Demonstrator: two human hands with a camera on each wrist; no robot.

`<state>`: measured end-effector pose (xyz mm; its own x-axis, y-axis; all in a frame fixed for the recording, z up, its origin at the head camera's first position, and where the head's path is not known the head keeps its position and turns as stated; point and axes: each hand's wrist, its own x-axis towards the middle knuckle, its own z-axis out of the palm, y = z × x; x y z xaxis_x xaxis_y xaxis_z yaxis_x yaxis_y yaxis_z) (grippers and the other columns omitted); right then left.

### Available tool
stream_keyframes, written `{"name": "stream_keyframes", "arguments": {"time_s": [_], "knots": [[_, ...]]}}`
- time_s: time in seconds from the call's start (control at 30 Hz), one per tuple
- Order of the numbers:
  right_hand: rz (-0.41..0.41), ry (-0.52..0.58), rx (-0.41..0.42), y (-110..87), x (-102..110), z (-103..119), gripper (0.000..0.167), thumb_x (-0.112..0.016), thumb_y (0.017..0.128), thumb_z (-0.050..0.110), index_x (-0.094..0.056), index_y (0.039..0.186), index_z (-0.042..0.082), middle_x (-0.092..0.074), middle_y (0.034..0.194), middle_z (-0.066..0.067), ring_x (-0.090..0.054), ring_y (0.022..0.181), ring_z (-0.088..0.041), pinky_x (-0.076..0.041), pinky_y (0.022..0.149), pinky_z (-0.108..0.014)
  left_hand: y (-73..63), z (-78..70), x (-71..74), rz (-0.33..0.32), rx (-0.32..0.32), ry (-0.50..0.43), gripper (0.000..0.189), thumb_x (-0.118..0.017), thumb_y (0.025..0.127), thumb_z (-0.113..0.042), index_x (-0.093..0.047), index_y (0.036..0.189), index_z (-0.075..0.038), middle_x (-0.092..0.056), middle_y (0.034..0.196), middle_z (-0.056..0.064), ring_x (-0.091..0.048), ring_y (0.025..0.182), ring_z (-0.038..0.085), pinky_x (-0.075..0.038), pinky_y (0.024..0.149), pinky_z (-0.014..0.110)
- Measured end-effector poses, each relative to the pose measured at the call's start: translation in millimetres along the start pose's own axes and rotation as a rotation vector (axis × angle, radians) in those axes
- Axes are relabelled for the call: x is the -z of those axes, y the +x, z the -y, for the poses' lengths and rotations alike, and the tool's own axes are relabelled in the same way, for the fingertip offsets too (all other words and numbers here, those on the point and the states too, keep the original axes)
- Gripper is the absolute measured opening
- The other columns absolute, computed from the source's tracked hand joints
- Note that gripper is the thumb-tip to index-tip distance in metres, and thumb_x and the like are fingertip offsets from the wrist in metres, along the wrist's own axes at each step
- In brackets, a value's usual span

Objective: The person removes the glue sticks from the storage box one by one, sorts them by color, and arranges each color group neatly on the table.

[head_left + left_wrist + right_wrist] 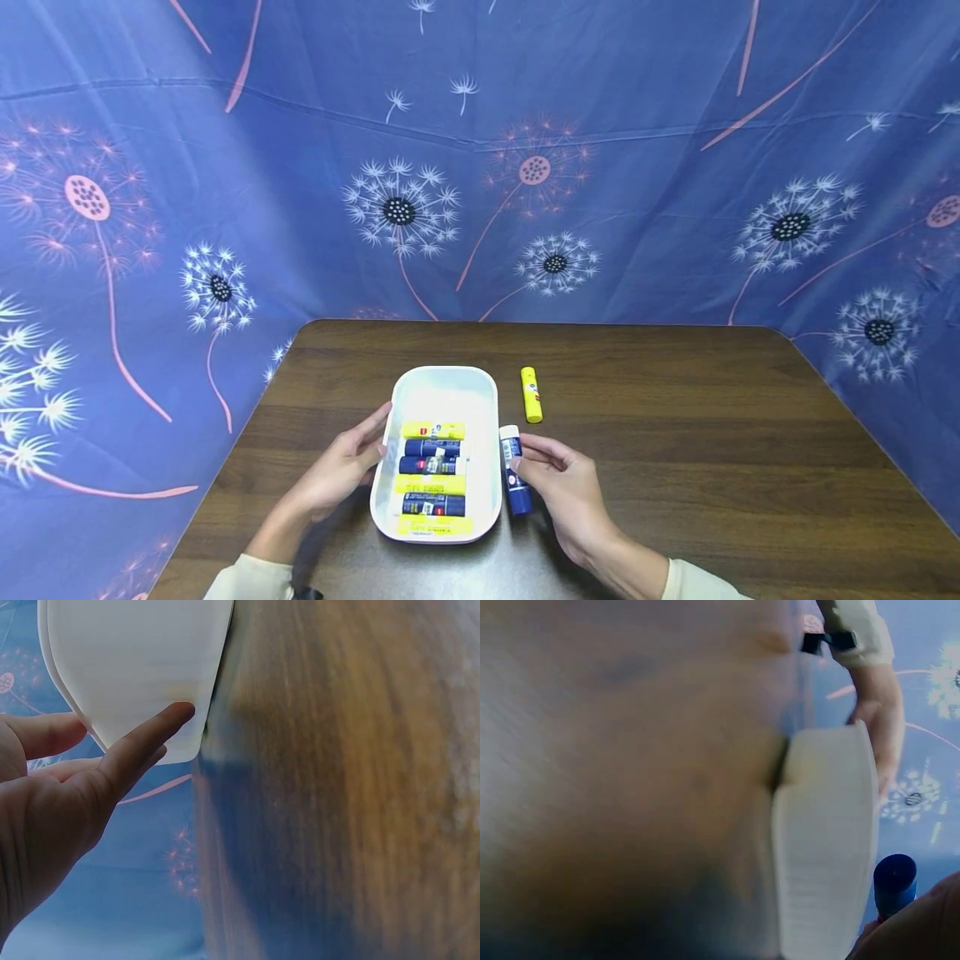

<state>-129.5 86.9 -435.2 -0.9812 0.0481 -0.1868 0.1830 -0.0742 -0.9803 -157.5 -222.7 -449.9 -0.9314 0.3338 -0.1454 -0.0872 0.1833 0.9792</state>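
Note:
A white plastic box (444, 396) on the table holds several yellow and dark blue glue sticks lying crosswise in a row. My left hand (336, 473) rests against its left side, fingers straight along the outer wall in the left wrist view and thumb by the rim. Just off the box's right side, my right hand (562, 492) pinches a blue glue stick (511, 448) with a white end, tilted slightly. Its round blue end (895, 874) shows beside the box wall in the right wrist view. Behind that hand, a yellow glue stick (531, 396) lies on the table.
The dark wooden table (712, 417) spreads out on both sides of the box. A blue cloth (480, 208) with a dandelion print hangs behind the table's far edge and along its sides.

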Motion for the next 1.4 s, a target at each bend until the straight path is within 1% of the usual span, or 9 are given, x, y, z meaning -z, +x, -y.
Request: {"name": "stream_keyframes", "arguments": {"time_s": [0.1, 0.23, 0.4, 0.57, 0.73, 0.9, 1.03, 1.17, 1.4], "knots": [[-0.046, -0.018, -0.023, -2.4, 5.5, -13.3, 0.046, -0.077, 0.085, 0.002, -0.066, 0.129, -0.006, -0.071, 0.115, -0.019, -0.070, 0.094, -0.014, -0.059, 0.080, -0.019, -1.0, -0.7, 0.7, -0.007, 0.003, 0.006, 0.064, -0.037, 0.108, -0.002, -0.011, 0.166, -0.006, -0.014, 0.170, 0.029, -0.037, 0.148, 0.052, -0.056, 0.100, 0.058], [-0.114, -0.026, -0.033, 1.5, 12.6, -27.5, 0.046, -0.077, 0.085, 0.000, -0.065, 0.129, -0.009, -0.074, 0.106, -0.014, -0.069, 0.088, -0.009, -0.058, 0.076, -0.019, -0.8, -0.6, 0.7, -0.016, 0.003, 0.012, 0.064, -0.038, 0.108, -0.002, -0.012, 0.166, -0.006, -0.016, 0.170, 0.028, -0.037, 0.148, 0.052, -0.055, 0.100, 0.059], [-0.158, -0.065, -0.047, 4.9, 19.9, -37.4, 0.046, -0.076, 0.085, -0.001, -0.064, 0.128, -0.011, -0.075, 0.104, -0.015, -0.069, 0.084, -0.007, -0.057, 0.073, -0.017, 1.0, 1.1, -1.7, -0.009, -0.002, 0.011, 0.063, -0.038, 0.108, -0.002, -0.012, 0.166, -0.006, -0.017, 0.170, 0.029, -0.039, 0.147, 0.053, -0.057, 0.098, 0.058], [-0.161, -0.136, -0.040, 6.1, 18.8, -42.8, 0.046, -0.076, 0.084, -0.001, -0.065, 0.127, -0.012, -0.075, 0.107, -0.020, -0.068, 0.083, -0.007, -0.056, 0.070, -0.017, 0.4, 1.4, -0.8, -0.001, -0.007, 0.015, 0.063, -0.038, 0.108, -0.003, -0.012, 0.166, -0.006, -0.016, 0.170, 0.029, -0.039, 0.146, 0.053, -0.058, 0.098, 0.057], [-0.165, -0.171, -0.028, 3.9, 18.5, -46.3, 0.047, -0.076, 0.083, -0.001, -0.065, 0.127, -0.012, -0.074, 0.105, -0.020, -0.068, 0.082, -0.008, -0.056, 0.068, -0.018, -1.3, 0.6, -1.7, -0.009, 0.003, 0.019, 0.063, -0.039, 0.109, -0.004, -0.013, 0.166, -0.007, -0.018, 0.169, 0.030, -0.039, 0.146, 0.053, -0.057, 0.098, 0.058], [-0.160, -0.211, 0.000, 2.4, 17.5, -47.8, 0.046, -0.076, 0.083, 0.000, -0.065, 0.126, -0.012, -0.073, 0.106, -0.021, -0.069, 0.083, -0.010, -0.057, 0.068, -0.018, -1.6, 0.7, -2.4, -0.003, -0.004, 0.010, 0.063, -0.038, 0.109, -0.003, -0.012, 0.166, -0.006, -0.018, 0.169, 0.030, -0.038, 0.147, 0.053, -0.058, 0.098, 0.057], [-0.169, -0.278, 0.017, 2.7, 17.2, -46.6, 0.044, -0.076, 0.084, 0.002, -0.067, 0.125, -0.010, -0.072, 0.105, -0.020, -0.069, 0.084, -0.012, -0.057, 0.066, -0.018, -0.4, 1.3, -4.8, -0.005, 0.000, 0.003, 0.063, -0.037, 0.108, -0.002, -0.012, 0.166, -0.006, -0.016, 0.170, 0.028, -0.035, 0.149, 0.053, -0.057, 0.099, 0.056], [-0.179, -0.343, 0.020, 2.7, 16.4, -44.8, 0.041, -0.077, 0.084, 0.004, -0.069, 0.123, -0.007, -0.072, 0.104, -0.018, -0.069, 0.084, -0.013, -0.056, 0.065, -0.018, 0.2, 1.7, -6.7, -0.021, 0.013, 0.009, 0.063, -0.037, 0.108, -0.002, -0.014, 0.166, -0.008, -0.019, 0.171, 0.026, -0.036, 0.149, 0.052, -0.058, 0.098, 0.056], [-0.178, -0.384, 0.022, 1.6, 17.3, -43.2, 0.039, -0.079, 0.084, 0.005, -0.071, 0.121, -0.006, -0.074, 0.101, -0.016, -0.070, 0.083, -0.013, -0.055, 0.065, -0.019, -0.8, 2.3, -7.9, -0.025, 0.013, 0.010, 0.063, -0.038, 0.108, -0.002, -0.014, 0.166, -0.007, -0.019, 0.171, 0.026, -0.040, 0.146, 0.052, -0.060, 0.095, 0.054]]}}
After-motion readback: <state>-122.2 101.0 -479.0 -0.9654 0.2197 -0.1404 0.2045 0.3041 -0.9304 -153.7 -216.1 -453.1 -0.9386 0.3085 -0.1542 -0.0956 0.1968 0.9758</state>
